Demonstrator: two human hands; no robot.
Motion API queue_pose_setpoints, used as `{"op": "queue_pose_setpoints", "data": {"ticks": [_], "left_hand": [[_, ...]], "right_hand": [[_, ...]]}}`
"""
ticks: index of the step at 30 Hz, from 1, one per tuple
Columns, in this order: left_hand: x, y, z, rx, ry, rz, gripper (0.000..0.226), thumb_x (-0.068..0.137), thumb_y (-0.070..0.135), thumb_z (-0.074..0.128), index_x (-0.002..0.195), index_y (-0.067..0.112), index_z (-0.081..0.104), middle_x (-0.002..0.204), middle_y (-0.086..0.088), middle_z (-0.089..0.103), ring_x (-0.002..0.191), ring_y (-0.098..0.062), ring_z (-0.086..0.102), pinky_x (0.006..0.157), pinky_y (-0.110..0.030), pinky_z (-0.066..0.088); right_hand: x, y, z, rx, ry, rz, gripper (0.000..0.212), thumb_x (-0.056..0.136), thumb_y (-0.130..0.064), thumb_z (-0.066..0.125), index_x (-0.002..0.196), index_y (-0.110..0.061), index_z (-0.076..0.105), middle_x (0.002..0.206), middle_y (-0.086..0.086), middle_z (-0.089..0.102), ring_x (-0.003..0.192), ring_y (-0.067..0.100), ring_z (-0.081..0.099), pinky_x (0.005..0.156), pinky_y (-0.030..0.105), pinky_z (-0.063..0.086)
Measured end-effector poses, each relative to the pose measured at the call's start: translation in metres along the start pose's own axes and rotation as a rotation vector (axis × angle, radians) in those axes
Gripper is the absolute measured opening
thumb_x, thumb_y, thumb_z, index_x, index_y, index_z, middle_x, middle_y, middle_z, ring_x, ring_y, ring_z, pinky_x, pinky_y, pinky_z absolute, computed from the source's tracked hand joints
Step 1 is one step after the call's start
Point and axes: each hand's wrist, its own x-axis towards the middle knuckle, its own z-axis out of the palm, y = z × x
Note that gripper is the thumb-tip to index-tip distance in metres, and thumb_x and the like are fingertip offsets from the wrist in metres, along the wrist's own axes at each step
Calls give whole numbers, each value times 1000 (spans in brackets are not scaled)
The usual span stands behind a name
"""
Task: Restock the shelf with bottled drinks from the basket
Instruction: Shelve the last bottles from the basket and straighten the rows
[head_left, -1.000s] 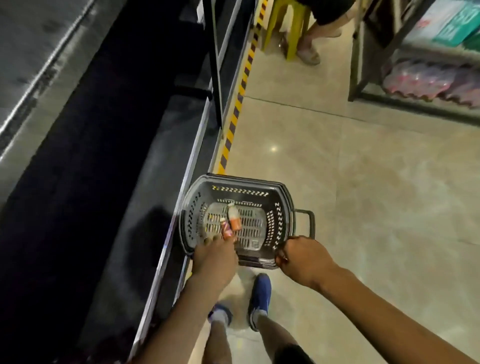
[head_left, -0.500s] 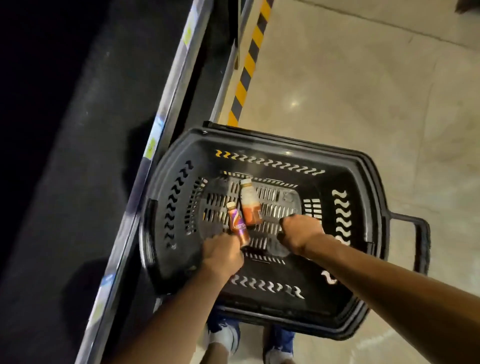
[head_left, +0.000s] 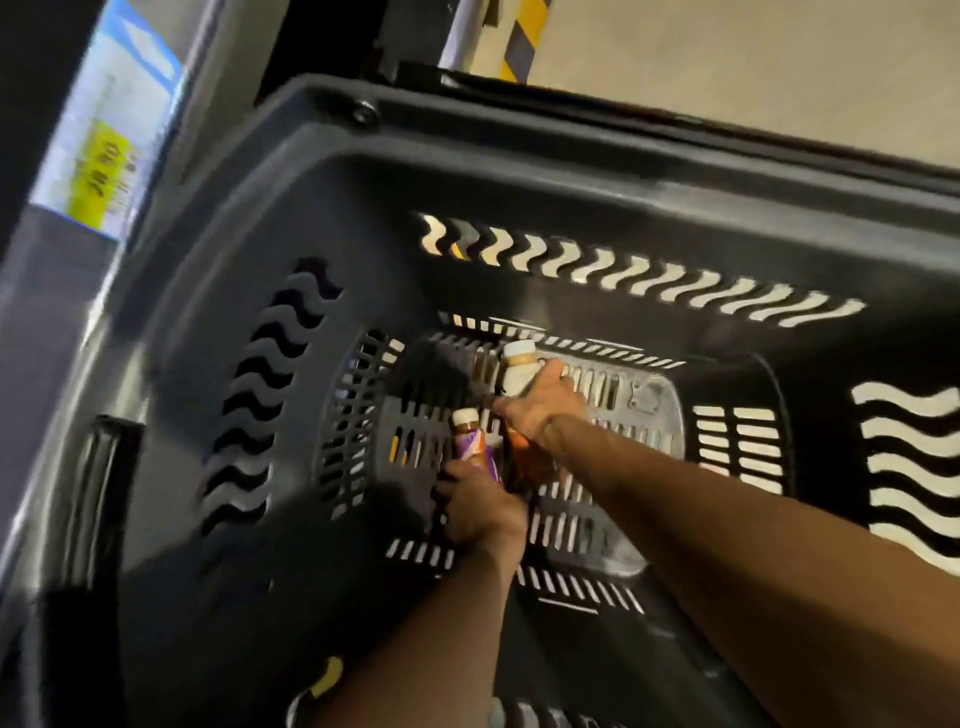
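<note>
Purple bottle (head_left: 470, 441) lies on the slatted bottom of the black basket (head_left: 519, 171), near its middle, cap toward the far wall; the left hand (head_left: 480, 512) curls round its lower end. Just beside it the orange bottle (head_left: 517, 371), pale-capped, is gripped round its middle by the right hand (head_left: 540, 410). A shelf edge (head_left: 57, 270) with a yellow price tag (head_left: 104, 171) runs along the basket's left side.
</note>
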Motion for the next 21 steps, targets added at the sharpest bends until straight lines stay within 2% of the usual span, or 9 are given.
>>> {"op": "queue_pose_setpoints", "data": {"ticks": [3,6,9,13,16,17,18,19,21], "left_hand": [[19,-13,10,-25,64,54,79,76,32,81,137,10,35,137,-18,49,123,-35,52,97,-47,50],[17,-15,-3,-120,8,29,79,72,32,84,134,10,40,132,-17,55,118,-36,57,93,-43,52],[-8,-12,-34,-185,-83,-29,79,73,34,84,136,12,41,126,-14,58,109,-33,62,74,-33,49],[-78,0,-94,-216,-148,14,74,76,29,82,134,15,39,121,-13,60,97,-29,63,75,-36,52],[-146,19,-152,-207,-161,75,81,60,38,88,127,17,48,115,-10,65,98,-30,66,85,-37,56],[-164,23,-168,-193,-180,101,87,49,44,88,124,18,52,112,-8,66,98,-29,66,87,-38,56],[-182,23,-184,-177,-208,126,89,44,46,86,122,18,55,110,-7,67,97,-28,67,87,-38,56],[-210,25,-207,-139,-246,149,82,46,43,86,118,18,58,108,-7,68,95,-25,67,86,-37,57],[-296,31,-272,-124,-314,227,56,60,31,85,108,16,59,103,-7,69,89,-21,65,74,-31,56]], "right_hand": [[6,6,14,57,118,-40,78,77,-48,78,136,-14,40,136,14,50,127,36,46,105,49,44],[-6,19,4,209,93,-65,63,73,-35,84,123,-19,49,121,7,60,113,28,57,96,44,50],[-40,31,-31,259,46,-53,57,76,-32,83,119,-20,46,113,2,65,99,23,61,87,40,53],[-119,40,-107,164,32,-75,61,79,-33,79,128,-17,45,112,0,61,102,23,60,89,39,50],[-199,41,-171,209,9,-69,56,79,-38,78,123,-23,47,94,-10,60,82,11,56,63,24,42],[-229,37,-191,227,1,-60,54,79,-41,79,120,-23,48,92,-11,60,80,8,55,61,23,40],[-260,33,-209,243,-9,-59,54,78,-43,80,118,-23,49,95,-9,62,81,8,56,64,24,42],[-293,29,-228,261,-14,-53,55,77,-45,80,118,-24,51,101,-7,65,86,12,58,71,28,46],[-361,25,-260,301,-9,-26,55,76,-45,80,118,-25,52,110,-1,67,97,21,62,87,38,51]]}}
